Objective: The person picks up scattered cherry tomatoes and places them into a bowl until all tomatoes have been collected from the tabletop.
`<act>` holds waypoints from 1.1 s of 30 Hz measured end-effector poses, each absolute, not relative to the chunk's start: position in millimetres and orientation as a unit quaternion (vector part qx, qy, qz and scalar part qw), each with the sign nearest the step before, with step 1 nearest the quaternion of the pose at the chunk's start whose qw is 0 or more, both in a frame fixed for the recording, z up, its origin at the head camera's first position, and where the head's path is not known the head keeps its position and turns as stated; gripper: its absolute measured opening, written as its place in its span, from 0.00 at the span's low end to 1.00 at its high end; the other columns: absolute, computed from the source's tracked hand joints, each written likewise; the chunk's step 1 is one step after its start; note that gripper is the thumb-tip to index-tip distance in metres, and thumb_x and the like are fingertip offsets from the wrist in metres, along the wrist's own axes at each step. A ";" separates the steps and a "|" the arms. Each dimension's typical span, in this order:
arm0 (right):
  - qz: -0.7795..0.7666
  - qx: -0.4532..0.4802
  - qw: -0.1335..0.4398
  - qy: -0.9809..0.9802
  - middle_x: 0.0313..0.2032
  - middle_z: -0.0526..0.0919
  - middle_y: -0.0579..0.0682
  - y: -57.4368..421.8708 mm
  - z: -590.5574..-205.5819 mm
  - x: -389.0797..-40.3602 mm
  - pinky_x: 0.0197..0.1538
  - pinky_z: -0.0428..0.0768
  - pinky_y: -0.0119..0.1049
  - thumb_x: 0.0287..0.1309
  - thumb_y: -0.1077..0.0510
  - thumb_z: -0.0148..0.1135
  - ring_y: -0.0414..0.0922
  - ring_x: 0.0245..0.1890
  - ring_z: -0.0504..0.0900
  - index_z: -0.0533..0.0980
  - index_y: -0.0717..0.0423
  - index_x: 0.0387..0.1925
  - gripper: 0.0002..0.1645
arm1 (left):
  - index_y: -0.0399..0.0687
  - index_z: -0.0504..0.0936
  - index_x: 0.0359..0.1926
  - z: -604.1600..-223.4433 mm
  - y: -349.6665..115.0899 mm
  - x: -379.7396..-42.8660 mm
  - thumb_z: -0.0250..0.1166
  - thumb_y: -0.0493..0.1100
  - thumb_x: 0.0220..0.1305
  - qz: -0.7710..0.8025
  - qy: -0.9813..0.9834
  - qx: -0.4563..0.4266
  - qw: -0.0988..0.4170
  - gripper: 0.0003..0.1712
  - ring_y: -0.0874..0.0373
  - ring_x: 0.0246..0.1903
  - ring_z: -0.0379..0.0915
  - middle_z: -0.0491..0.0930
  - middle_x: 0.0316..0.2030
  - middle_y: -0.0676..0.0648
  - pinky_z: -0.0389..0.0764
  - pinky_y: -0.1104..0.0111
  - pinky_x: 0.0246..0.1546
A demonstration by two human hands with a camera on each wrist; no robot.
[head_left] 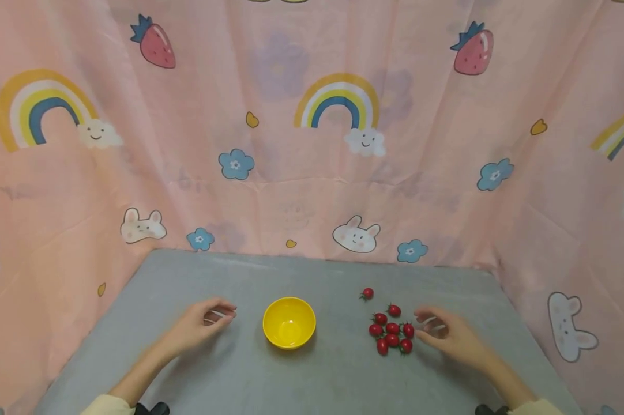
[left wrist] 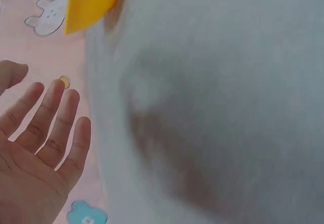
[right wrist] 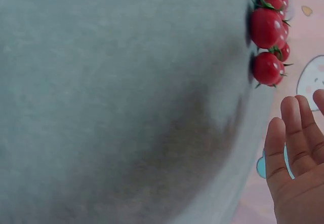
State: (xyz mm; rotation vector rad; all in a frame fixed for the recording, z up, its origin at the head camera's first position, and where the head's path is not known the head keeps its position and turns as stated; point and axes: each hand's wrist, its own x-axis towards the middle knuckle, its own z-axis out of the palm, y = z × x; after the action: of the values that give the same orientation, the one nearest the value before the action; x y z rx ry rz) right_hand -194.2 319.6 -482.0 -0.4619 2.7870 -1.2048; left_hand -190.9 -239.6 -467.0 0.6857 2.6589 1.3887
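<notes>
A yellow bowl (head_left: 289, 324) stands upright on the grey table, with nothing inside it. To its right lie several red cherry tomatoes (head_left: 392, 328) with green stems, grouped closely together. My left hand (head_left: 200, 324) hovers left of the bowl, its fingers relaxed and holding nothing. Just right of the tomatoes is my right hand (head_left: 449, 331), fingers loosely bent, thumb and fingertips close to the nearest ones. In the left wrist view, the bowl (left wrist: 93, 3) shows beyond spread fingers. The right wrist view has the tomatoes (right wrist: 267, 29) past the fingertips.
One tomato (head_left: 367, 294) lies apart, farther back than the group. The grey table (head_left: 322, 386) reaches back to a pink curtain (head_left: 203, 115) printed with rainbows, strawberries and rabbits, which also hangs along both sides.
</notes>
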 end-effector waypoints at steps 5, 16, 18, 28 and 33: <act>-0.387 -0.157 0.027 0.908 0.48 0.82 0.54 319.1 -489.1 -192.5 0.40 0.82 0.39 0.54 0.52 0.79 0.49 0.41 0.81 0.76 0.60 0.58 0.33 | 0.39 0.76 0.62 -477.4 -223.2 -190.7 0.68 0.41 0.70 0.469 0.858 0.204 0.050 0.23 0.47 0.48 0.81 0.80 0.54 0.39 0.82 0.57 0.48; -0.375 -0.157 0.033 0.913 0.53 0.80 0.56 322.0 -501.3 -208.7 0.40 0.80 0.38 0.52 0.50 0.80 0.50 0.44 0.79 0.76 0.59 0.60 0.37 | 0.48 0.69 0.71 -487.0 -196.6 -190.8 0.76 0.47 0.61 0.495 0.843 0.203 0.063 0.40 0.31 0.62 0.68 0.70 0.66 0.34 0.73 0.40 0.55; -0.380 -0.168 0.037 0.909 0.53 0.80 0.56 323.4 -502.7 -211.6 0.40 0.80 0.38 0.52 0.50 0.80 0.51 0.44 0.78 0.77 0.59 0.59 0.36 | 0.48 0.69 0.71 -488.1 -195.1 -191.0 0.77 0.48 0.60 0.497 0.840 0.208 0.063 0.41 0.31 0.62 0.67 0.70 0.66 0.33 0.73 0.40 0.55; -0.399 -0.229 0.070 0.885 0.47 0.83 0.53 328.0 -504.8 -223.0 0.38 0.80 0.37 0.54 0.56 0.78 0.48 0.38 0.80 0.81 0.59 0.51 0.24 | 0.44 0.70 0.70 -493.9 -182.3 -194.1 0.78 0.47 0.58 0.495 0.837 0.219 0.079 0.43 0.35 0.61 0.70 0.72 0.65 0.38 0.75 0.43 0.55; -0.396 -0.239 0.090 0.882 0.43 0.83 0.50 325.4 -503.2 -226.3 0.38 0.80 0.37 0.55 0.59 0.77 0.47 0.36 0.79 0.82 0.62 0.49 0.20 | 0.49 0.72 0.69 -496.5 -174.6 -195.0 0.79 0.47 0.57 0.495 0.838 0.216 0.080 0.40 0.40 0.59 0.73 0.73 0.63 0.41 0.77 0.47 0.55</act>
State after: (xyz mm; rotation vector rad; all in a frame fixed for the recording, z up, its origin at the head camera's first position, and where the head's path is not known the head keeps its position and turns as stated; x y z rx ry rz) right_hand -226.3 325.4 -503.2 -0.7098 2.6232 -1.1774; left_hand -195.0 -174.6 -496.5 0.6458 2.5056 1.4797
